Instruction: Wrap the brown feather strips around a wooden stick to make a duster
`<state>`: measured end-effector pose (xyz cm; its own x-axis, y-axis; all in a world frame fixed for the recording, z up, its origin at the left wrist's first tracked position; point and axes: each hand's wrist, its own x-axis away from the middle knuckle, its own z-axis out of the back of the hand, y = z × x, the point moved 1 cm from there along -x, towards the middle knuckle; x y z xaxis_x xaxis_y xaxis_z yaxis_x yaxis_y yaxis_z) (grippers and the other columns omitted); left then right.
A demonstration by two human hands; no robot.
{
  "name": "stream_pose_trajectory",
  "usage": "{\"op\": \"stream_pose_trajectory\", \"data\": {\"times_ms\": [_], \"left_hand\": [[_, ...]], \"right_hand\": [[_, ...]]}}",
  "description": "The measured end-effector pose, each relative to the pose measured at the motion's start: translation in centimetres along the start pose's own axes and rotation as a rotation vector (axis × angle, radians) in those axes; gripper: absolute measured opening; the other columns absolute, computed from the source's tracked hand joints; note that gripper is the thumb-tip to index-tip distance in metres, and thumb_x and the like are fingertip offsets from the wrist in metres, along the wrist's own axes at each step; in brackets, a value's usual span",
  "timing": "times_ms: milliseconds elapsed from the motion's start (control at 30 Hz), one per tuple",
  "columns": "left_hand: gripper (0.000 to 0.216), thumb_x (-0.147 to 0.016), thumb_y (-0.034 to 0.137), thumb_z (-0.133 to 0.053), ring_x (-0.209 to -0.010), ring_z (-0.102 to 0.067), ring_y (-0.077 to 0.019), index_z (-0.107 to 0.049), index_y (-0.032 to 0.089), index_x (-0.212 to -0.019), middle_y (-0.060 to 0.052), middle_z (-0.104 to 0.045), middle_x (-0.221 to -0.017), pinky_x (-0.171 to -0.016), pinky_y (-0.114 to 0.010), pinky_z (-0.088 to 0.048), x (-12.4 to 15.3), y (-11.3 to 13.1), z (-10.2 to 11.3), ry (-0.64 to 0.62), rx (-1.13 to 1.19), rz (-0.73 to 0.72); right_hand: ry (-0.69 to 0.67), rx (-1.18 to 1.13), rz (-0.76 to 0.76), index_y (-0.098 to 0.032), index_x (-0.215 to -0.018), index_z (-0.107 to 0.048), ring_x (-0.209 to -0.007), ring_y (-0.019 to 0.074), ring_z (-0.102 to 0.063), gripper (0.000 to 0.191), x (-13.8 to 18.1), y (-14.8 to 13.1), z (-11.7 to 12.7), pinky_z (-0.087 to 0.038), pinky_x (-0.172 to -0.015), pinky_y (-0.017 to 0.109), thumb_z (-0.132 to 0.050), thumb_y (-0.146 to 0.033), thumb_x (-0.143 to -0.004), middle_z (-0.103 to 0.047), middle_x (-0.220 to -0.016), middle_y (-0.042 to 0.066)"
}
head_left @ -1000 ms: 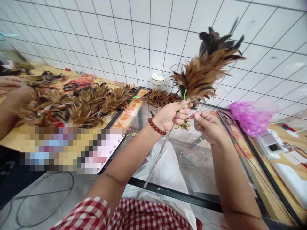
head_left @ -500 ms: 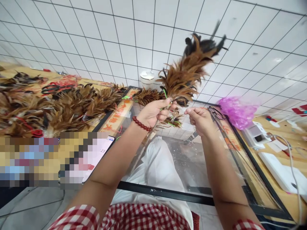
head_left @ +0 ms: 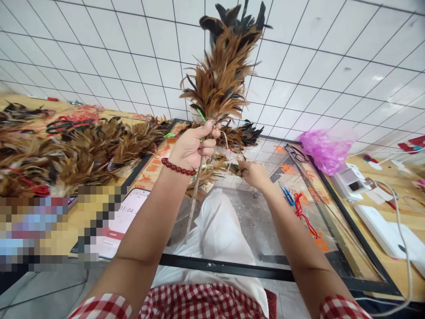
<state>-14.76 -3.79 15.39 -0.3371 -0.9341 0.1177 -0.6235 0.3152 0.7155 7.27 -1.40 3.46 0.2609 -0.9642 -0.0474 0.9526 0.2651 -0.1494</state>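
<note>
My left hand (head_left: pixel 195 146) is closed round the thin stick of a feather duster (head_left: pixel 221 75), just below its plumes. The duster stands nearly upright, brown feathers below and black ones at the tip. Its bare stick (head_left: pixel 192 204) slants down past my wrist. A bit of green string shows at the base of the plumes, and a pale thin strand hangs beside my fingers. Lower and to the right, my right hand (head_left: pixel 254 175) has its fingers pinched at a small feather tuft (head_left: pixel 236 168) over the glass. Its fingertips are partly hidden by the feathers.
Feather strips (head_left: pixel 83 155) cover the left of the wooden table. A black-framed glass pane (head_left: pixel 229 268) lies before me, bearing blue snips (head_left: pixel 287 196) and red cord (head_left: pixel 302 212). A phone (head_left: pixel 114 239) lies left; glasses (head_left: pixel 296 153) and a pink plastic bag (head_left: pixel 327 150) lie right.
My left hand has moved left and slightly up, and the duster has swung more upright. My right hand has come down and left from the pale strand to the feather tuft.
</note>
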Motion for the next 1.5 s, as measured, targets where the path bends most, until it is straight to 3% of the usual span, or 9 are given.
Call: {"op": "stream_pose_trajectory", "data": {"times_ms": [133,333,433,600,800,1033,1167,1333,1500], "left_hand": [[0.014,-0.092,0.020,-0.052,-0.033,-0.024,0.0010,-0.055,0.010,-0.082,0.004,-0.050,-0.059,-0.029,-0.011,-0.016,-0.3,-0.3,0.2,-0.029,0.022,0.008],[0.014,-0.090,0.022,-0.055,-0.033,-0.025,0.0007,-0.055,0.011,-0.082,0.004,-0.050,-0.058,-0.029,-0.011,-0.016,-0.6,-0.5,0.4,-0.036,0.037,0.020],[0.014,-0.089,0.021,-0.057,-0.033,-0.025,0.0008,-0.055,0.010,-0.081,0.004,-0.049,-0.058,-0.029,-0.010,-0.016,-0.6,-0.6,0.3,-0.027,0.039,0.015],[0.014,-0.089,0.021,-0.057,-0.033,-0.024,0.0012,-0.056,0.009,-0.082,0.004,-0.049,-0.059,-0.029,-0.010,-0.016,-0.8,-0.8,0.4,-0.026,0.024,0.008],[0.014,-0.090,0.021,-0.054,-0.033,-0.024,0.0009,-0.056,0.009,-0.082,0.003,-0.049,-0.060,-0.029,-0.010,-0.016,-1.4,-1.5,0.6,-0.020,0.005,0.022],[0.019,-0.093,0.018,-0.046,-0.034,-0.025,0.0014,-0.055,0.008,-0.078,0.001,-0.050,-0.063,-0.029,-0.010,-0.016,-2.3,-3.0,0.7,0.006,-0.090,0.069],[0.017,-0.090,0.019,-0.053,-0.034,-0.025,0.0011,-0.057,0.008,-0.077,0.001,-0.049,-0.061,-0.030,-0.010,-0.015,-2.8,-4.6,0.7,-0.011,-0.187,0.095],[0.022,-0.087,0.022,-0.057,-0.032,-0.023,-0.0001,-0.050,0.012,-0.068,0.004,-0.043,-0.053,-0.031,-0.011,-0.013,-3.0,-7.3,-0.2,0.044,-0.352,0.099],[0.025,-0.086,0.029,-0.059,-0.033,-0.022,0.0007,-0.048,0.014,-0.071,0.000,-0.052,-0.057,-0.033,-0.012,-0.011,-2.8,-8.1,-0.6,0.049,-0.382,0.047]], "right_hand": [[-0.210,-0.069,0.037,-0.023,-0.089,-0.072,-0.077,0.0173,-0.061,0.023,0.7,2.2,2.4,-0.038,-0.066,0.024,-0.059,-0.014,-0.071,-0.071,-0.084,0.001],[0.119,-0.067,0.005,-0.021,-0.095,-0.073,-0.088,0.0200,-0.061,0.026,0.5,-0.5,1.2,-0.041,-0.073,0.027,-0.050,-0.021,-0.084,-0.070,-0.096,0.008],[0.110,-0.108,0.140,-0.019,-0.092,-0.074,-0.093,0.0214,-0.059,0.021,-0.1,-1.6,-0.4,-0.042,-0.081,0.030,-0.057,-0.021,-0.080,-0.067,-0.097,0.010],[0.118,-0.593,0.190,-0.017,-0.078,-0.065,-0.077,0.0157,-0.058,0.008,0.1,0.3,1.1,-0.044,-0.075,0.029,-0.058,-0.018,-0.074,-0.065,-0.086,0.005],[-0.187,-1.284,0.141,-0.019,-0.082,-0.054,-0.048,0.0078,-0.044,0.022,1.2,-0.3,2.9,-0.035,-0.048,0.020,-0.066,-0.035,-0.074,-0.055,-0.061,-0.005],[0.040,-1.478,0.076,-0.018,-0.083,-0.064,-0.056,0.0086,-0.050,0.029,2.0,-2.1,5.2,-0.037,-0.048,0.020,-0.072,-0.043,-0.071,-0.060,-0.071,-0.001],[-0.019,-1.650,0.070,-0.018,-0.076,-0.063,-0.044,0.0045,-0.039,0.027,3.0,-2.5,6.9,-0.030,-0.042,0.019,-0.078,-0.036,-0.062,-0.058,-0.063,-0.003],[-0.075,-1.671,-0.026,-0.016,-0.074,-0.059,-0.038,0.0012,-0.028,0.031,2.6,-3.0,6.6,-0.020,-0.037,0.017,-0.079,-0.032,-0.057,-0.053,-0.055,-0.005],[0.179,-1.613,-0.104,-0.019,-0.063,-0.045,-0.034,0.0018,-0.027,0.030,1.3,-2.9,5.5,-0.020,-0.034,0.018,-0.072,-0.033,-0.063,-0.038,-0.045,-0.009]]}}
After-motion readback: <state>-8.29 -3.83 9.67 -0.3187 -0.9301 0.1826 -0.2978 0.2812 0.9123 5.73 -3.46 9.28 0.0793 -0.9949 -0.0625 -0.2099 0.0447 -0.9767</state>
